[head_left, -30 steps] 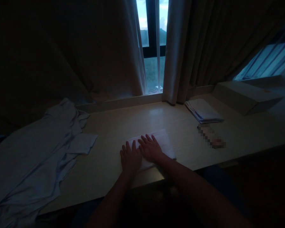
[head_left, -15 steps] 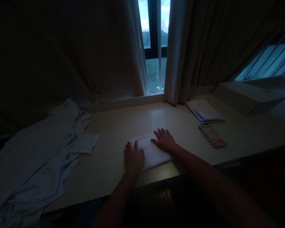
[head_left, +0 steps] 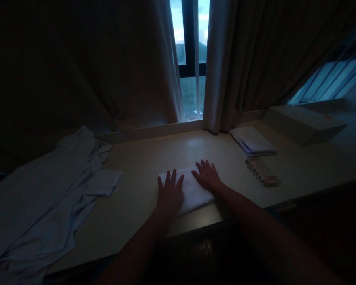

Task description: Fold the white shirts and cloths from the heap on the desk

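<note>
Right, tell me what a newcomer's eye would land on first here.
Probably the bright window, top centre, between dark curtains. Next, the folded white cloth below it on the table, with the left hand and right hand spread over it. Then the rumpled fabric at far left.

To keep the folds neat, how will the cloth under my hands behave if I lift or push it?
The cloth probably sags if lifted by one edge, as it looks soft and folded. It seems light, lying thin and flat. Pushed, it likely slides without tipping, being low on a smooth-looking table.
</note>
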A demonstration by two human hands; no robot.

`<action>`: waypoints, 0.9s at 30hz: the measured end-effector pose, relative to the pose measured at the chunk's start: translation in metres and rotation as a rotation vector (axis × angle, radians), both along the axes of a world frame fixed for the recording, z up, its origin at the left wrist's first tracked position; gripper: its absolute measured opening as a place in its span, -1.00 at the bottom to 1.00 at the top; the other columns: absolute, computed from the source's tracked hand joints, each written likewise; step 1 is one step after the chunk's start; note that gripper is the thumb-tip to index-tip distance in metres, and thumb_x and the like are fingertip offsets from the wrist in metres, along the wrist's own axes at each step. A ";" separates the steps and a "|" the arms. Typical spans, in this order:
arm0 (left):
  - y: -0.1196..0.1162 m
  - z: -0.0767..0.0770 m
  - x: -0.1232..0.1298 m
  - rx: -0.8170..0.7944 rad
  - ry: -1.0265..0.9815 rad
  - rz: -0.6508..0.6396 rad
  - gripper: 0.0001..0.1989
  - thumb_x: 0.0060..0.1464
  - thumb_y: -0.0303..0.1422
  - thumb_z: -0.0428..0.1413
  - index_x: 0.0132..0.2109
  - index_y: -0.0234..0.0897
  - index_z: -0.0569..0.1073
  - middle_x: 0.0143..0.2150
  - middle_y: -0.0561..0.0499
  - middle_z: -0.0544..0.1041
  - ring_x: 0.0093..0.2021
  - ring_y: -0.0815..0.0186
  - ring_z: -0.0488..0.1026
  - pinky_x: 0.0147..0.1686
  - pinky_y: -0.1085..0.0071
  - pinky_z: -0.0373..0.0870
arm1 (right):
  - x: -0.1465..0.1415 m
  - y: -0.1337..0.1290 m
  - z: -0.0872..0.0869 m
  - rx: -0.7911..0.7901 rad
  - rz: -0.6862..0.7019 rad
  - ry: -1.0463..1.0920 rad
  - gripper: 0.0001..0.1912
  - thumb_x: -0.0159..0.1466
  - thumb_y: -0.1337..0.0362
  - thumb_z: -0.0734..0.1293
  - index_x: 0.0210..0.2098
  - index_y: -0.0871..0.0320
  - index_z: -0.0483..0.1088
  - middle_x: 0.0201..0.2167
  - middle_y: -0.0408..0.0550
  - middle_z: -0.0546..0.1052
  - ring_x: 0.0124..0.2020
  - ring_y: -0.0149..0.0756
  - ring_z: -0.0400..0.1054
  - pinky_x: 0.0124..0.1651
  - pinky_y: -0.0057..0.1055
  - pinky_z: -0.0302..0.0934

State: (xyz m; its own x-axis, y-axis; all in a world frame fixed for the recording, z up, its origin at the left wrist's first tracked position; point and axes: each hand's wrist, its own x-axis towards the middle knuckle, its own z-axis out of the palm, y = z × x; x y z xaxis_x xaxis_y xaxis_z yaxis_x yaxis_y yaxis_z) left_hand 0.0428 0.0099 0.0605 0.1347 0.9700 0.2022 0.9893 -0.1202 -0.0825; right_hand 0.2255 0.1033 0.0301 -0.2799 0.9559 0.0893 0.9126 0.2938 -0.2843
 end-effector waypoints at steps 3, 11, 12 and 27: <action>0.024 0.013 0.022 -0.067 -0.049 -0.103 -0.40 0.09 -0.43 -0.10 0.30 -0.11 0.18 0.41 0.00 0.02 0.41 0.12 -0.16 0.33 -0.01 -0.38 | 0.000 0.000 0.001 -0.011 -0.006 -0.006 -0.28 0.35 -0.17 -0.09 0.34 0.09 0.02 0.38 0.07 -0.04 0.38 -0.01 -0.29 0.31 0.05 -0.44; 0.045 -0.009 0.027 -0.159 -0.189 0.114 -0.26 0.16 0.08 -0.30 0.30 -0.31 0.19 0.33 -0.28 0.18 0.34 -0.07 0.05 0.23 -0.13 -0.07 | 0.001 0.001 0.000 0.001 -0.003 -0.014 -0.31 0.36 -0.15 -0.07 0.32 0.07 0.05 0.38 0.04 -0.02 0.38 -0.01 -0.28 0.32 0.04 -0.42; 0.039 -0.016 0.014 -0.142 -0.190 0.163 -0.21 0.14 0.12 -0.31 0.30 -0.35 0.17 0.33 -0.30 0.17 0.35 -0.06 0.02 0.25 -0.10 -0.10 | 0.000 0.001 0.000 0.000 -0.009 -0.011 -0.30 0.35 -0.17 -0.08 0.32 0.07 0.05 0.38 0.04 -0.01 0.38 -0.01 -0.28 0.32 0.04 -0.43; -0.027 -0.031 -0.044 0.072 -0.146 0.286 -0.35 0.24 -0.08 -0.26 0.38 -0.27 -0.07 0.42 -0.24 -0.08 0.40 0.08 -0.12 0.28 -0.01 -0.07 | -0.002 -0.004 0.008 -0.002 -0.007 -0.036 -0.31 0.36 -0.13 -0.08 0.33 0.12 0.03 0.38 0.08 -0.05 0.39 -0.01 -0.32 0.31 0.06 -0.51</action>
State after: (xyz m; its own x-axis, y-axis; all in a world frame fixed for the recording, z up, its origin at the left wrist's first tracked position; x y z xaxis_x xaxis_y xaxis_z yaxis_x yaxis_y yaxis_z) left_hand -0.0011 -0.0170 0.0299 -0.1764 0.9468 0.2691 0.9842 0.1650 0.0644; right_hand 0.2233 0.0994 0.0380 -0.2765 0.9579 0.0769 0.9243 0.2870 -0.2516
